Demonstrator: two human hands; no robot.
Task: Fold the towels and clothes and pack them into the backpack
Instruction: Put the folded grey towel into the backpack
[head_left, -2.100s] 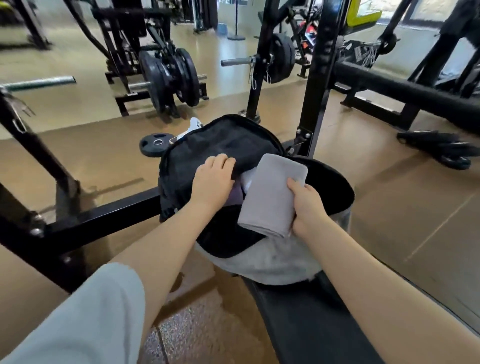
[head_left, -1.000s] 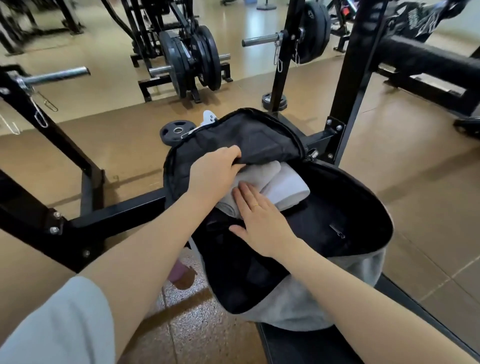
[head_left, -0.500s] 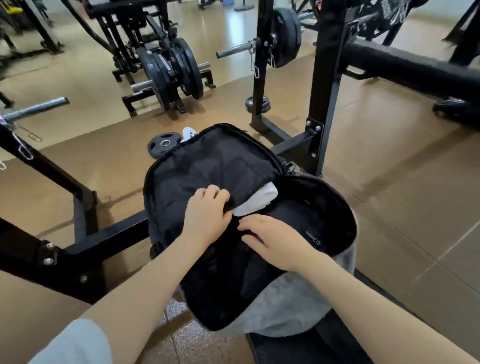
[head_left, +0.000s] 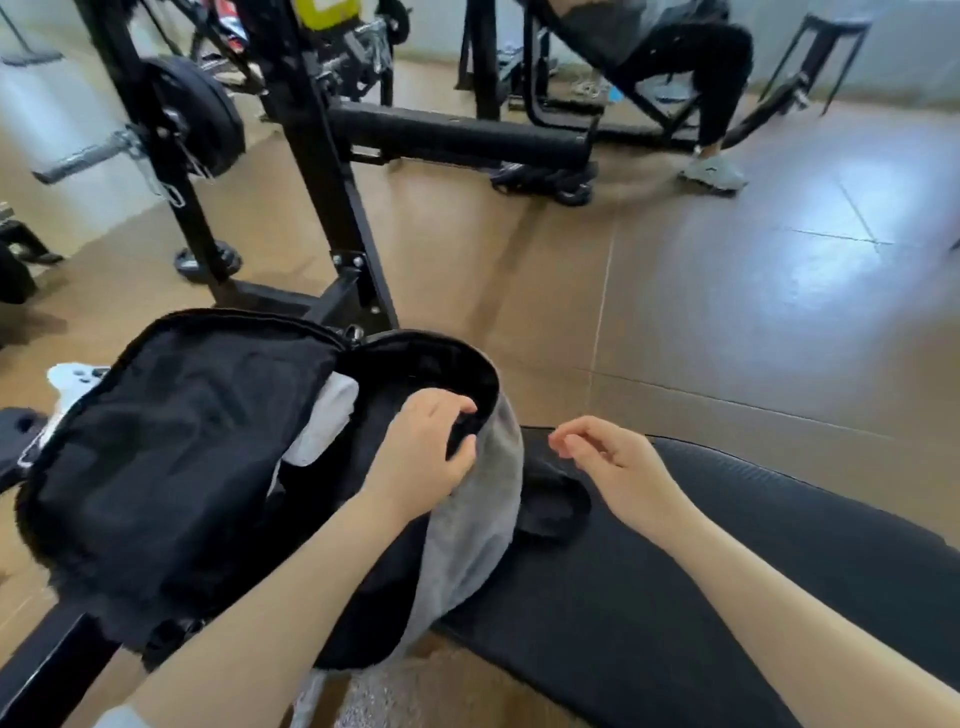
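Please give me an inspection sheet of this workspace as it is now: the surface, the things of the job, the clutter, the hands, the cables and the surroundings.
Surface: black padded bench; the backpack lies at its end.
Job's things: backpack, black inside and grey outside, unzipped and wide open; a folded light towel shows inside under the flap.
Clutter: black strap lying on the bench beside the backpack; white object behind the backpack, too hidden to identify.
Hands: left hand grips the backpack's rim; right hand hovers over the bench, fingers loosely curled, holding nothing.
Cables: nothing seen.
Surroundings: black weight rack with a plate; brown gym floor; another person sits at a far machine.
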